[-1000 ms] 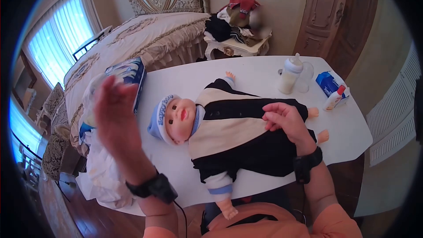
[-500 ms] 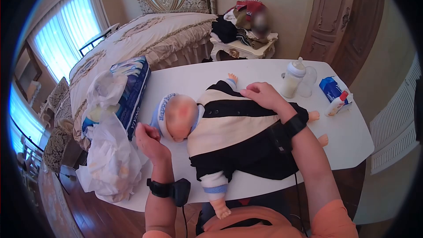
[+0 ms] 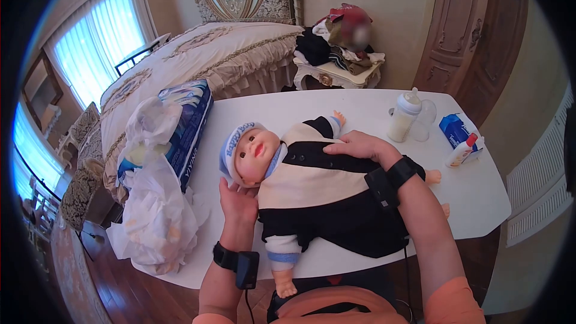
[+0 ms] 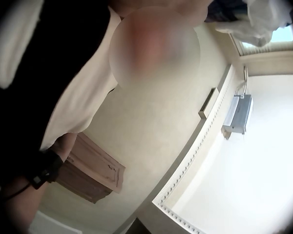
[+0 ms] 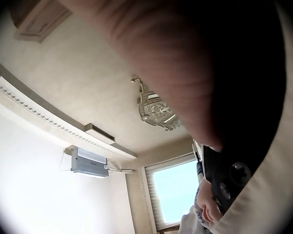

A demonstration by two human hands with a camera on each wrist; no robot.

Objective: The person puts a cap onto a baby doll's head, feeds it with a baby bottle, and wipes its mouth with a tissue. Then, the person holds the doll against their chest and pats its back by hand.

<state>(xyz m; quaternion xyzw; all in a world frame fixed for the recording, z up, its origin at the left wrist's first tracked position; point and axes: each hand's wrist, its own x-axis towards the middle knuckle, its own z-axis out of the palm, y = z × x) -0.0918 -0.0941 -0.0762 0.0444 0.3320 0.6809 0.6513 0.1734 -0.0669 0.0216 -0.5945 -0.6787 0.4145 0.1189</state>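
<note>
A baby doll (image 3: pixel 312 183) in a black and beige outfit and a blue-and-white hat (image 3: pixel 240 141) lies on its back, its face turned up. My left hand (image 3: pixel 239 201) cups the back of its head from the near side, thumb by the hat, the other fingers partly hidden beneath. On the far side of the chest, my right hand (image 3: pixel 363 146) holds the body, its thumb over the black buttoned strip and its other fingers out of sight. In the right wrist view, that hand (image 5: pixel 161 63) presses close along the black cloth.
On the white table (image 3: pixel 240 108) stand a milk bottle (image 3: pixel 403 120), a clear cap (image 3: pixel 425 121), a blue wipes pack (image 3: pixel 457 131) and a red-capped bottle (image 3: pixel 462 150). At left lie a diaper pack (image 3: pixel 195 126) and crumpled white plastic (image 3: pixel 159 222). Clothes (image 3: pixel 342 36) are piled on a nightstand beyond.
My left hand swung down from above the plastic and slid under the doll's head. My right hand moved up to the doll's chest. The doll has shifted slightly right.
</note>
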